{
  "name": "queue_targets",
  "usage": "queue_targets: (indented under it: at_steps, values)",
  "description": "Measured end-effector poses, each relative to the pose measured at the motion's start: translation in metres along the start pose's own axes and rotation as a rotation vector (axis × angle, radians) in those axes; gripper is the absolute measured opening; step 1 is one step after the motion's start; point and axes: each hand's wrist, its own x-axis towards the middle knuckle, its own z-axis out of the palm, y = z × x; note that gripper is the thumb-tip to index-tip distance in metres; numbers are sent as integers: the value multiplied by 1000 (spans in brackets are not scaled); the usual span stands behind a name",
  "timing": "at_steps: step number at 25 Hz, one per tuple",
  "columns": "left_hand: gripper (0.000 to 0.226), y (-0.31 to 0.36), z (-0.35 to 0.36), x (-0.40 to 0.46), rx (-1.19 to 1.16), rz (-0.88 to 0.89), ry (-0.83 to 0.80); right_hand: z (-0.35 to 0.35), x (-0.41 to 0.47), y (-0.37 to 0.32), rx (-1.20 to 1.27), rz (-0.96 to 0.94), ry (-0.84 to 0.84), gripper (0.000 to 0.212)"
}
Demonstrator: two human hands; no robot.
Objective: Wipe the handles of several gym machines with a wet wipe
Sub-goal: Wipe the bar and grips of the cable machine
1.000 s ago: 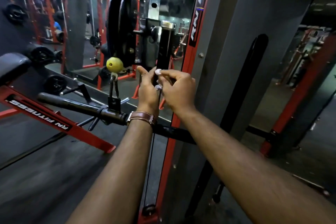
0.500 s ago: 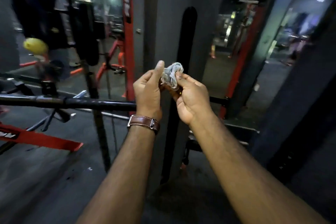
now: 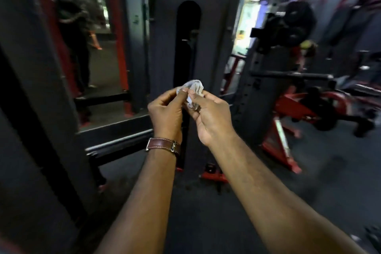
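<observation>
Both hands, left hand (image 3: 166, 113) and right hand (image 3: 210, 114), still pinch the crumpled wipe (image 3: 193, 88) between them. Since a second ago, the view has swung off the earlier machine; a black bar (image 3: 288, 75) now shows right of the wipe, probably the next handle.

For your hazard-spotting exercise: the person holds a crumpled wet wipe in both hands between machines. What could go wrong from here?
1. The wet wipe is pinched only at the fingertips of the left hand and right hand, so it may slip and fall.
2. It is bunched up, so it may clean the next handle poorly unless spread out.
</observation>
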Motion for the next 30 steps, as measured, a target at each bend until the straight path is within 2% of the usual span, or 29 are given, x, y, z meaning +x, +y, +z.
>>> queue_targets:
  at_steps: [4, 9, 14, 22, 26, 30]
  values:
    - [9, -51, 89, -32, -38, -131, -147, -86, 13, -49, 9, -79, 214, 14]
    - [9, -117, 151, -22, -38, -265, -214, -151, 50, -70, 35, -113, 336, 15]
    - [7, -188, 206, 34, -24, -333, -237, -193, 135, -76, 28, -131, 425, 15]
    - [8, -304, 284, 155, 49, -578, -314, -245, 297, -74, 91, -129, 556, 18]
    - [5, -356, 317, 185, 77, -673, -346, -275, 349, -74, 92, -97, 649, 13]
    - [15, -405, 351, 200, 28, -727, -358, -318, 389, -86, 88, -105, 699, 13]
